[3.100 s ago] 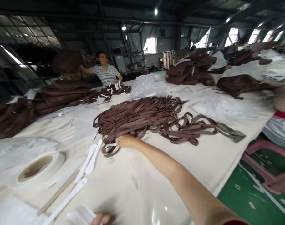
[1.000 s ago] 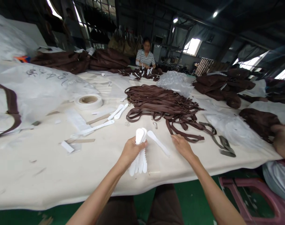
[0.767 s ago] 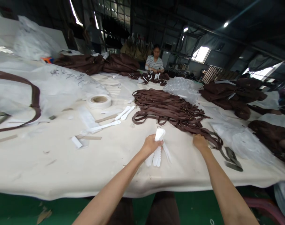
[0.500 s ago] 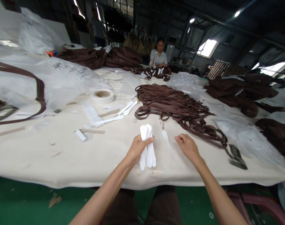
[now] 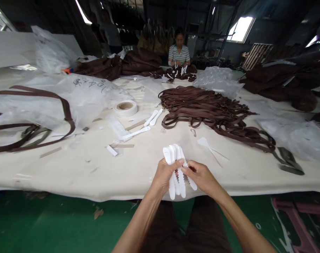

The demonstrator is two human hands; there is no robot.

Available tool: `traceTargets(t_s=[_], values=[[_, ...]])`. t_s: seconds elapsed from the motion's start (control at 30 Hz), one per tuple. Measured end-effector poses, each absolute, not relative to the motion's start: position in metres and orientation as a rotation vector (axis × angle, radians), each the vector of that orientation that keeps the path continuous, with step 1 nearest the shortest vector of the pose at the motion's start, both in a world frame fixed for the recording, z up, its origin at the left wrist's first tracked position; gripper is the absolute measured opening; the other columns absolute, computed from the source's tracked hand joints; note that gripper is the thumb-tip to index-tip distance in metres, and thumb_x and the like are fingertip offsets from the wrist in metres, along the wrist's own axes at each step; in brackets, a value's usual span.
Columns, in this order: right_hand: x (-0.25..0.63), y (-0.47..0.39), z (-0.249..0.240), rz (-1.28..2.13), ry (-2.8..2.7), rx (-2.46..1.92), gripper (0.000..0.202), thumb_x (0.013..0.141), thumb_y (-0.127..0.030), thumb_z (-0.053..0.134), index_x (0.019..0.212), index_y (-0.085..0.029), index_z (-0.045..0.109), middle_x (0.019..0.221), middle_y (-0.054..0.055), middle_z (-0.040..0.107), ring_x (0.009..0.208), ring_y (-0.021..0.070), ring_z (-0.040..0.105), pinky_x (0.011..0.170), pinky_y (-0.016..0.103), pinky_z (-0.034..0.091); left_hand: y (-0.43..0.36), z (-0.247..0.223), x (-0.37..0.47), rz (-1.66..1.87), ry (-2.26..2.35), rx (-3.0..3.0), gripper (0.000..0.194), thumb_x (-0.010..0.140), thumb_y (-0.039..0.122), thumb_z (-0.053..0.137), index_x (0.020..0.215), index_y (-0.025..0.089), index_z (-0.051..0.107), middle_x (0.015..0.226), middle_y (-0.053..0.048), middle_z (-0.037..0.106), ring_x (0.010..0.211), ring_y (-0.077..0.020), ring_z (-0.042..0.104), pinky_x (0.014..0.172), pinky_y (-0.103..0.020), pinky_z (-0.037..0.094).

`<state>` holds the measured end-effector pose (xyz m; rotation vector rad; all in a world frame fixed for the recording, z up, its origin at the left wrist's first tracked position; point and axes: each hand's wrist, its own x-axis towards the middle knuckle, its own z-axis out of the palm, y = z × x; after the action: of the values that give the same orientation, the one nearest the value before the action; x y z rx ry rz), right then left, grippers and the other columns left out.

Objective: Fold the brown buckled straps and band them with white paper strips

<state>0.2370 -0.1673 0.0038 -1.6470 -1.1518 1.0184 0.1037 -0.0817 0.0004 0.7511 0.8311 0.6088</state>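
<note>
Several white strips with toothed edges [image 5: 172, 154] are fanned out in my left hand [image 5: 164, 172], thumb pressed over them, above the table's near edge. My right hand [image 5: 200, 174] pinches the rightmost white strip [image 5: 191, 182] of the fan at its toothed part. Beyond my right hand a white piece [image 5: 202, 141] with two thin tails lies on the cloth. More white strips [image 5: 152, 118] lie farther off, left of a pile of brown straps [image 5: 202, 105].
A white tape roll [image 5: 125, 108], clear plastic bags [image 5: 96, 91] and brown straps [image 5: 67, 109] occupy the left. Bubble wrap [image 5: 217, 80] lies behind the pile. Across the table [image 5: 70, 179] a person in a striped shirt [image 5: 178, 54] handles brown and white pieces.
My right hand has moved left to the fan and now pinches a strip. The strips in my left hand are spread wider. The view has shifted, moving the table items right.
</note>
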Motion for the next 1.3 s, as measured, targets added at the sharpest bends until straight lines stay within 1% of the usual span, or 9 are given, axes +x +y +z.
traceTargets(t_s=[0.17,0.33,0.57,0.7,0.87,0.93,1.03,1.13,1.3], values=[[0.229,-0.165,-0.001,1.059,-0.693,-1.537,0.046,0.071,-0.062,0.072,0.067,-0.017,0.061,0.061,0.001,0.063,0.052,0.0124,0.055,0.053,0.026,0.047,-0.075,0.001,0.093,0.735,0.880,0.771,0.042,0.049,0.035,0.093,0.074,0.013,0.067,0.055,0.004,0.058,0.050,-0.0078,0.049,0.049,-0.020,0.038],[0.225,-0.167,-0.001,1.011,-0.575,-1.457,0.047,0.075,-0.061,0.071,0.064,-0.019,0.053,0.055,-0.004,0.052,0.040,0.0058,0.038,0.039,0.021,0.027,-0.078,0.003,0.091,0.750,0.926,0.743,0.042,0.051,0.041,0.091,0.066,0.012,0.066,0.055,0.001,0.060,0.047,-0.0076,0.047,0.046,-0.021,0.036],[0.213,-0.161,-0.001,1.088,-0.820,-1.425,0.043,0.074,-0.060,0.071,0.078,-0.018,0.060,0.069,0.001,0.064,0.061,0.0138,0.055,0.056,0.025,0.043,-0.083,-0.001,0.098,0.703,0.862,0.785,0.042,0.056,0.044,0.090,0.069,0.012,0.065,0.053,0.004,0.054,0.045,-0.0054,0.043,0.043,-0.018,0.035],[0.267,-0.166,0.004,0.925,-0.787,-1.724,0.046,0.074,-0.063,0.065,0.081,-0.018,0.062,0.068,0.003,0.062,0.060,0.0177,0.055,0.058,0.030,0.043,-0.076,-0.004,0.089,0.713,0.897,0.742,0.043,0.057,0.041,0.091,0.079,0.011,0.069,0.068,-0.001,0.066,0.048,-0.0046,0.047,0.042,-0.016,0.037],[0.306,-0.167,0.022,0.237,-0.950,-2.151,0.037,0.076,-0.047,0.062,0.097,-0.018,0.067,0.105,0.013,0.065,0.104,0.0299,0.057,0.090,0.042,0.045,-0.075,0.000,0.092,0.679,0.813,0.567,0.039,0.059,0.035,0.092,0.081,0.012,0.070,0.109,-0.017,0.074,0.091,-0.0213,0.070,0.078,-0.029,0.058],[0.284,-0.167,0.025,0.460,-1.116,-1.974,0.033,0.081,-0.047,0.057,0.098,-0.021,0.069,0.106,0.010,0.066,0.103,0.0270,0.059,0.091,0.038,0.046,-0.078,0.005,0.097,0.680,0.762,0.533,0.037,0.059,0.034,0.093,0.080,0.013,0.070,0.115,-0.017,0.073,0.103,-0.0250,0.069,0.088,-0.033,0.056],[0.233,-0.165,0.023,0.904,-1.228,-1.619,0.029,0.086,-0.045,0.055,0.095,-0.023,0.070,0.099,0.005,0.068,0.094,0.0221,0.063,0.083,0.032,0.048,-0.084,0.012,0.103,0.630,0.723,0.552,0.041,0.058,0.037,0.093,0.082,0.012,0.071,0.106,-0.016,0.075,0.095,-0.0241,0.070,0.084,-0.031,0.056],[0.196,-0.163,0.016,0.897,-1.082,-1.545,0.023,0.086,-0.040,0.054,0.082,-0.021,0.067,0.085,0.003,0.065,0.083,0.0196,0.061,0.075,0.029,0.047,-0.092,0.017,0.103,0.598,0.743,0.607,0.048,0.059,0.041,0.092,0.090,0.010,0.073,0.097,-0.014,0.076,0.081,-0.0204,0.071,0.073,-0.027,0.055],[0.180,-0.174,0.011,0.803,-0.877,-1.566,0.021,0.084,-0.040,0.057,0.075,-0.021,0.060,0.071,0.000,0.060,0.069,0.0168,0.056,0.064,0.027,0.044,-0.111,0.021,0.096,0.672,0.737,0.671,0.045,0.071,0.046,0.083,0.098,0.013,0.071,0.107,-0.014,0.075,0.086,-0.0224,0.072,0.074,-0.030,0.057]])
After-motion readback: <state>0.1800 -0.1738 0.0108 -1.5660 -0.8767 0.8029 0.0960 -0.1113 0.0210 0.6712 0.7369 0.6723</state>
